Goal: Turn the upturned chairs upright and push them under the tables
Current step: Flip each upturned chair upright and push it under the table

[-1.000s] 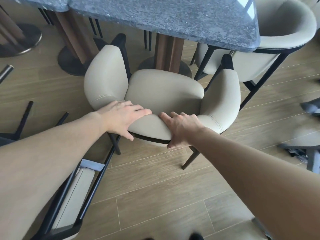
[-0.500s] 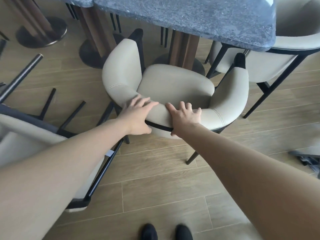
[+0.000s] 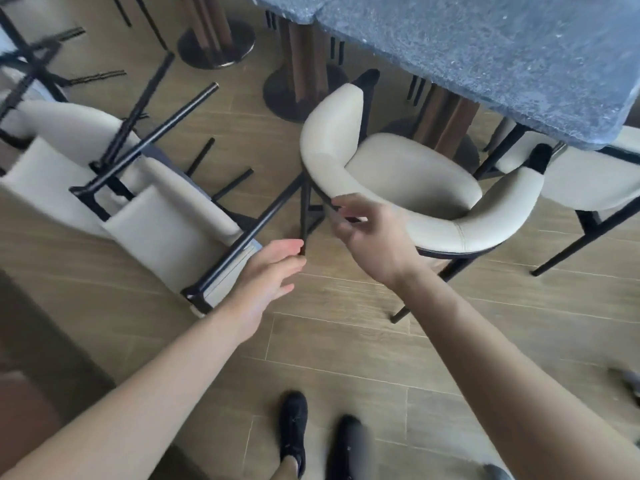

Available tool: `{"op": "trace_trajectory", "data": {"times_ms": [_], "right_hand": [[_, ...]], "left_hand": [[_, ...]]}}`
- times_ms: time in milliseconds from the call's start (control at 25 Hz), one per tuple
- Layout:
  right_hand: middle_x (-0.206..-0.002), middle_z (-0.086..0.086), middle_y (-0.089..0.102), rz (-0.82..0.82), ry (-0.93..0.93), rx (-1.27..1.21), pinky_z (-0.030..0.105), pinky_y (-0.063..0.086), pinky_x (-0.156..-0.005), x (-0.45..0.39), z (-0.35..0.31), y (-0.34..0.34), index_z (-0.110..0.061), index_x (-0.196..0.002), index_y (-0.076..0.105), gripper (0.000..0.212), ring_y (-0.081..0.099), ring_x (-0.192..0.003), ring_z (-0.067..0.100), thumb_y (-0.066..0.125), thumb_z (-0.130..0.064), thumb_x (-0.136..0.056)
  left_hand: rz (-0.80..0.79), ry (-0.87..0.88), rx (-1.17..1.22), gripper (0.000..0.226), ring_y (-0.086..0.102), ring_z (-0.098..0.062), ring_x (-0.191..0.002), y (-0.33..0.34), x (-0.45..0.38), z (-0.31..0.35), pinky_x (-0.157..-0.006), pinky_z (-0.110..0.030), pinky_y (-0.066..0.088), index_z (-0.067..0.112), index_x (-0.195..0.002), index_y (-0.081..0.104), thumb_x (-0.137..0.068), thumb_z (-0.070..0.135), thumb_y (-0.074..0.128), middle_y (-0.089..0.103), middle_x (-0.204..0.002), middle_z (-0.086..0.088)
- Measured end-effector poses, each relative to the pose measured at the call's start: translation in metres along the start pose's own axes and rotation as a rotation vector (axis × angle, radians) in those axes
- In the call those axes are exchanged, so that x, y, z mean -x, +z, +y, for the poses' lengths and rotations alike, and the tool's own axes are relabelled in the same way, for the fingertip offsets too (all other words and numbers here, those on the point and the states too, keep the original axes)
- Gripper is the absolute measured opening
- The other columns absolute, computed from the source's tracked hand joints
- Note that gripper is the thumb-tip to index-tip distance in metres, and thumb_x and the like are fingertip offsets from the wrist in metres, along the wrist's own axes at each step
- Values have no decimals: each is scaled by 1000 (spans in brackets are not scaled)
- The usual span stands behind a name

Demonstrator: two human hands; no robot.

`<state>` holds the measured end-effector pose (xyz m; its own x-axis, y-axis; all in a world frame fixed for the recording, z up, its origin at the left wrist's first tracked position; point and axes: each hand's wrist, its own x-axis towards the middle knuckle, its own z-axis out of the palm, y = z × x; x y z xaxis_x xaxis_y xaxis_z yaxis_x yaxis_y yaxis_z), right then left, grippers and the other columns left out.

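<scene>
An upright cream chair (image 3: 408,174) with black legs stands partly under the grey stone table (image 3: 485,53). To its left an upturned cream chair (image 3: 152,209) lies on the floor with its black legs pointing up and toward me. My left hand (image 3: 270,268) hovers open just off that chair's nearest black leg, touching nothing. My right hand (image 3: 370,233), blurred, is beside the curved back of the upright chair with fingers loose; I see nothing held in it.
A second upright cream chair (image 3: 585,174) stands under the table's right corner. Round table bases (image 3: 214,46) and wooden pedestals (image 3: 301,64) are behind. More upturned chair legs (image 3: 41,57) crowd the far left. My black shoes (image 3: 294,427) stand on wood flooring.
Both hands have come off the upright chair's back. The view has swung left, bringing the upturned chair into sight, and my left hand has moved toward its leg.
</scene>
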<state>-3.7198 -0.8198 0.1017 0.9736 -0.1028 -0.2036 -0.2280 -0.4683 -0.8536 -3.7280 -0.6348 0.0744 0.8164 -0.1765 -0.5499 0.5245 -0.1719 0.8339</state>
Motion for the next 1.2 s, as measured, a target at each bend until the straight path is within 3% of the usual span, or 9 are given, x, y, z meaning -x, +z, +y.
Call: {"op": "trace_trajectory", "data": {"times_ms": [240, 400, 600, 840, 1200], "right_hand": [[-115, -12, 70, -94, -80, -380, 11, 50, -83, 65, -68, 21, -29, -121, 67, 31, 64, -99, -8, 59, -15, -95], [-111, -16, 72, -188, -133, -383, 28, 56, -90, 86, -105, 37, -30, -118, 68, 28, 65, -100, -4, 58, -17, -96], [-106, -17, 73, -320, -191, -329, 44, 52, -101, 106, -144, 78, -31, -116, 70, 26, 67, -110, 10, 58, -19, -96], [-107, -9, 73, -418, -244, -342, 46, 50, -104, 127, -210, 152, -18, -120, 69, 27, 67, -112, 12, 57, -8, -98], [-110, -16, 73, -462, -304, -348, 34, 55, -90, 134, -279, 246, -29, -122, 67, 30, 67, -112, 8, 59, -14, -98]], "left_hand": [[214, 137, 335, 23, 69, -10, -115, -28, 81, 26, -97, -35, 53, 24, -117, 72, -101, 21, 56, 71, -127, 7], [320, 267, 347, 30, 66, -10, -119, -40, 129, 36, -101, -35, 52, 25, -115, 71, -87, 27, 60, 69, -128, 7], [453, 362, 412, 26, 63, -13, -124, -82, 175, 31, -104, -35, 51, 16, -122, 68, -100, 14, 55, 67, -131, 2], [543, 443, 512, 23, 65, -14, -120, -169, 212, 30, -105, -36, 49, 12, -118, 68, -101, 13, 53, 69, -129, -1], [573, 494, 567, 22, 68, -11, -116, -284, 230, 31, -107, -40, 49, 13, -115, 70, -101, 16, 55, 70, -128, 1]]}}
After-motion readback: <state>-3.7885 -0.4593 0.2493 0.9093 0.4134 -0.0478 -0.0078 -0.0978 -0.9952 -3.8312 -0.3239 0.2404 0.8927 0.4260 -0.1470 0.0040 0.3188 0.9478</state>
